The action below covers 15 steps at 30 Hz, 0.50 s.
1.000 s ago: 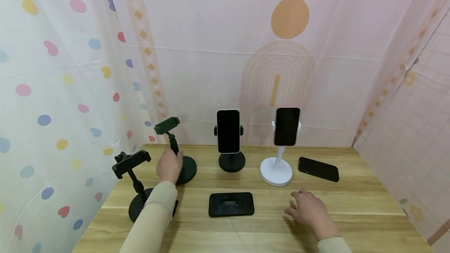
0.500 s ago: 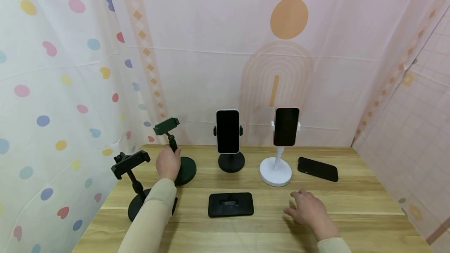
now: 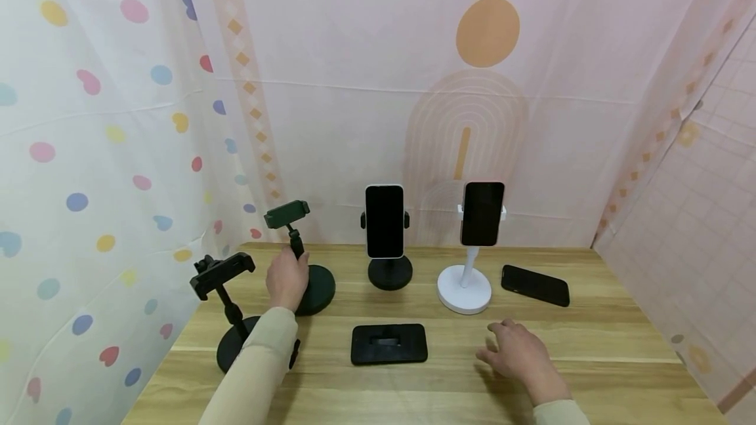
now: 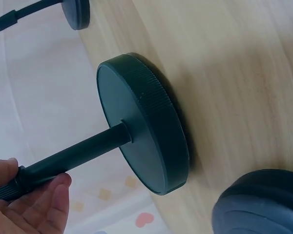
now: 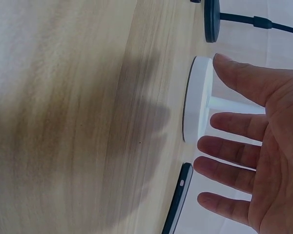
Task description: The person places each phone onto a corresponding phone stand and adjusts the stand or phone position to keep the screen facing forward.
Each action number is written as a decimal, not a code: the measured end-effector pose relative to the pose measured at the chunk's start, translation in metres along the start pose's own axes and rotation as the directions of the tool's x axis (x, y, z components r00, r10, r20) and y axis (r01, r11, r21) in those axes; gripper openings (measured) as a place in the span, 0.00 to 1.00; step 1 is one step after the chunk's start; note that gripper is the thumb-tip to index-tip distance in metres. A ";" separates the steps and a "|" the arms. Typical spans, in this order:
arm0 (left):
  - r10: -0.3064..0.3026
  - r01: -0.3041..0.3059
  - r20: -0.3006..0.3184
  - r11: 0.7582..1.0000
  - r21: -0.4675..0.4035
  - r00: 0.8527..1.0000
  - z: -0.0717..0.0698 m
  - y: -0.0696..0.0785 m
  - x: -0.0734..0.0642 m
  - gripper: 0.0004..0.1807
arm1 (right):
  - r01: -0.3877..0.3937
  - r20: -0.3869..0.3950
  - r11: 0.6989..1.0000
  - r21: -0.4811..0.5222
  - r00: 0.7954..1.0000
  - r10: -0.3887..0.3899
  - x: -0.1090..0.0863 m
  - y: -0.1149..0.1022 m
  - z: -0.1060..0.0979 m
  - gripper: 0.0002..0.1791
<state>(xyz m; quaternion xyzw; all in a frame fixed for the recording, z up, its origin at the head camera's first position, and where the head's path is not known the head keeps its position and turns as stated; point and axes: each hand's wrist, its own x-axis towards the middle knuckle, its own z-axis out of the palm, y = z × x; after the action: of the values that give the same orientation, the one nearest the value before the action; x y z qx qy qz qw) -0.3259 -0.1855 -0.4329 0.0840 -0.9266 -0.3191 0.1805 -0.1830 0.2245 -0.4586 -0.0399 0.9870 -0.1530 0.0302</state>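
My left hand (image 3: 287, 279) grips the post of a dark green phone stand (image 3: 317, 288), thumb and fingers wrapped round it in the left wrist view. Its round base (image 4: 141, 124) is close against the tabletop, and its clamp (image 3: 287, 214) holds no phone. My right hand (image 3: 520, 353) hovers over the table with fingers spread and nothing in them. Nearest to it are a white phone stand (image 3: 464, 289), bearing an upright phone (image 3: 482, 214), and a black phone (image 3: 535, 285) lying flat.
A black phone stand (image 3: 222, 274) with a bare clamp stands at the left, partly behind my left sleeve. Another black stand (image 3: 390, 273) at the back middle carries a phone (image 3: 384, 222). A black slab with a raised piece (image 3: 388, 344) lies in front. Patterned curtains (image 3: 354, 117) surround the table.
The dark green stand has shifted slightly to the right, with my left hand on its post. My right hand has stayed in place.
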 end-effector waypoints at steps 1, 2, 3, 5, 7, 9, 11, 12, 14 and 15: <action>0.012 -0.012 -0.006 1.000 0.001 1.000 0.000 0.002 -0.001 0.16 | -0.003 0.000 1.000 0.000 1.000 0.003 0.000 0.000 0.000 0.32; 0.027 -0.026 -0.011 1.000 0.003 1.000 0.000 0.003 -0.002 0.16 | -0.005 -0.001 1.000 0.001 1.000 0.005 0.000 0.000 0.000 0.32; 0.040 -0.040 -0.015 0.999 0.004 0.999 0.000 0.005 -0.004 0.15 | -0.006 -0.001 1.000 0.001 1.000 0.006 0.000 0.000 0.000 0.32; 0.067 -0.067 -0.021 0.998 0.001 0.998 0.000 0.009 -0.007 0.15 | -0.009 0.000 1.000 0.003 1.000 0.009 0.001 0.000 0.000 0.32; 0.092 -0.092 -0.022 0.996 -0.005 0.996 0.001 0.012 -0.010 0.14 | -0.009 -0.001 1.000 0.005 1.000 0.009 0.000 0.000 0.000 0.32; 0.113 -0.113 -0.022 0.993 -0.013 0.993 0.001 0.016 -0.014 0.14 | -0.006 -0.002 1.000 0.008 1.000 0.006 0.000 0.000 0.000 0.32; 0.133 -0.133 -0.022 0.991 -0.021 0.991 0.002 0.019 -0.018 0.15 | -0.003 -0.005 1.000 0.010 1.000 0.003 -0.001 0.000 0.000 0.32; 0.142 -0.143 -0.024 0.989 -0.022 0.990 0.002 0.021 -0.021 0.15 | -0.001 -0.008 1.000 0.011 1.000 0.001 -0.001 0.000 0.000 0.32; 0.160 -0.161 -0.028 0.987 -0.028 0.987 0.002 0.025 -0.026 0.15 | 0.002 -0.012 1.000 0.011 1.000 -0.002 -0.001 0.000 0.000 0.32; 0.167 -0.168 -0.029 0.985 -0.031 0.986 0.002 0.027 -0.028 0.15 | 0.004 -0.015 1.000 0.011 1.000 -0.003 -0.002 -0.001 0.000 0.32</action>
<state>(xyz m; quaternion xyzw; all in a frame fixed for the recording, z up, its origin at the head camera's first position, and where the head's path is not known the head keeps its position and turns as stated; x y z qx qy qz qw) -0.3017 -0.1552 -0.4258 0.0071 -0.9223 -0.3173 0.2204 -0.1813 0.2241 -0.4585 -0.0403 0.9862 -0.1588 0.0227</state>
